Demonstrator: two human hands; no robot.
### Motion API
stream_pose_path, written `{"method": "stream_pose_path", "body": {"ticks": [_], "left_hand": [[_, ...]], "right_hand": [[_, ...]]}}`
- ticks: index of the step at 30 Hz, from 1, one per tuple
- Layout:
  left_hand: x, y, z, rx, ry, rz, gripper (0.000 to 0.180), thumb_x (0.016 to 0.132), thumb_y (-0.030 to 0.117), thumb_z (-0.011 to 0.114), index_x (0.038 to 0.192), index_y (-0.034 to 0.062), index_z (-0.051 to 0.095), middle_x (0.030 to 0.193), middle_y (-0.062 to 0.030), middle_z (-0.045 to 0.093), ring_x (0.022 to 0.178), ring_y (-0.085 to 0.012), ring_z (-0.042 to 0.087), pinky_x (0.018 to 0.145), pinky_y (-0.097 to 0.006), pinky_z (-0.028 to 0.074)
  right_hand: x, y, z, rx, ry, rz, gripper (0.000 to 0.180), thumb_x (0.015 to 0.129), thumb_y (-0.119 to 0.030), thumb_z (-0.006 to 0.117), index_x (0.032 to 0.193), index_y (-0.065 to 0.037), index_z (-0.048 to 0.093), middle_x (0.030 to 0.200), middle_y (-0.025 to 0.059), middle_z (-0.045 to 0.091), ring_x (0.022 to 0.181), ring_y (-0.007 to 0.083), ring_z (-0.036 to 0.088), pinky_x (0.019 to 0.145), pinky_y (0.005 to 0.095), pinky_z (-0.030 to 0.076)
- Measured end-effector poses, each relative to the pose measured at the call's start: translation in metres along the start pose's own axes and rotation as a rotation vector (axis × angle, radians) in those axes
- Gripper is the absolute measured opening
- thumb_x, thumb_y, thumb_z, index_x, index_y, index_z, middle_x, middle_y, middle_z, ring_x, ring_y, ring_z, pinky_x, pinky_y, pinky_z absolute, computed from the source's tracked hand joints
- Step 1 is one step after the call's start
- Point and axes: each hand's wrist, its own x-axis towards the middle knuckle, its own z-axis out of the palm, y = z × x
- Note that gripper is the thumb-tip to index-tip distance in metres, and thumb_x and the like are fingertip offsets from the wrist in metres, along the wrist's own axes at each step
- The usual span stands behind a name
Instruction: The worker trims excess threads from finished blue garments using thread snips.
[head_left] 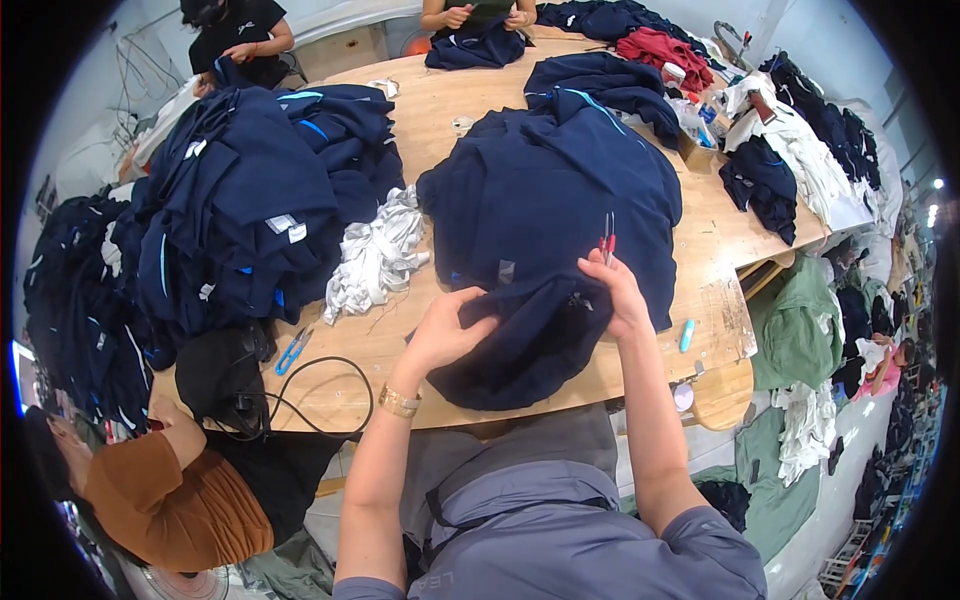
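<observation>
A dark navy garment (530, 345) hangs open between my hands at the table's front edge. My left hand (452, 328) grips its left side, the thumb over the edge and the fingers hidden by cloth. On the other side my right hand (620, 295) is closed around small red-handled thread snips (608, 240), their blades pointing away from me. The garment's right edge lies against that hand. Just beyond, a large heap of navy garments (560, 190) rests on the wooden table (420, 115).
White fabric strips (375, 255) lie left of the heap, beside another navy pile (240, 200). Blue snips (292, 350), a black cable (330, 362) and a black cap (222, 375) are near left; a capped turquoise stick (687, 336) is right. Co-workers sit left and across.
</observation>
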Motion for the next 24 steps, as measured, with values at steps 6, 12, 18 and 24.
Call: {"method": "stream_pose_path", "body": {"ticks": [6,12,18,24], "left_hand": [[-0.012,0.019,-0.016,-0.188,-0.168,-0.139,0.019,0.075,0.012,0.068,0.086,-0.0020,0.062,0.074,-0.0021,0.062,0.068,-0.0078,0.054,0.063,-0.025,0.046],[-0.013,0.006,-0.019,-0.354,-0.189,-0.247,0.018,0.078,0.010,0.064,0.092,-0.0013,0.061,0.077,0.0011,0.061,0.069,-0.0075,0.053,0.064,-0.023,0.045],[-0.006,-0.014,-0.041,0.568,0.428,-0.046,0.028,0.079,0.013,0.056,0.103,0.0000,0.058,0.083,-0.0221,0.061,0.080,-0.0296,0.061,0.072,-0.039,0.047],[-0.037,-0.045,-0.067,0.460,0.390,-0.254,0.026,0.080,0.014,0.064,0.104,0.0055,0.059,0.087,-0.0170,0.063,0.077,-0.0291,0.062,0.070,-0.037,0.049]], "right_hand": [[-0.003,0.029,0.024,-1.025,0.187,-0.623,0.023,0.080,-0.012,0.065,0.089,-0.003,0.046,0.074,0.0048,0.052,0.065,0.0150,0.049,0.064,0.0281,0.043],[-0.036,0.040,0.072,-1.109,-0.223,-0.944,0.038,0.068,-0.014,0.075,0.091,-0.004,0.047,0.080,0.0078,0.048,0.076,0.0258,0.047,0.066,0.0348,0.036],[0.010,0.050,0.016,-1.062,0.239,-0.863,0.020,0.076,-0.002,0.062,0.084,-0.002,0.044,0.073,0.0131,0.052,0.066,0.0299,0.055,0.059,0.0383,0.044],[-0.008,0.068,-0.043,-1.002,0.382,-0.680,0.021,0.081,-0.005,0.062,0.087,-0.002,0.042,0.067,0.0074,0.055,0.057,0.0160,0.057,0.054,0.0286,0.045]]}}
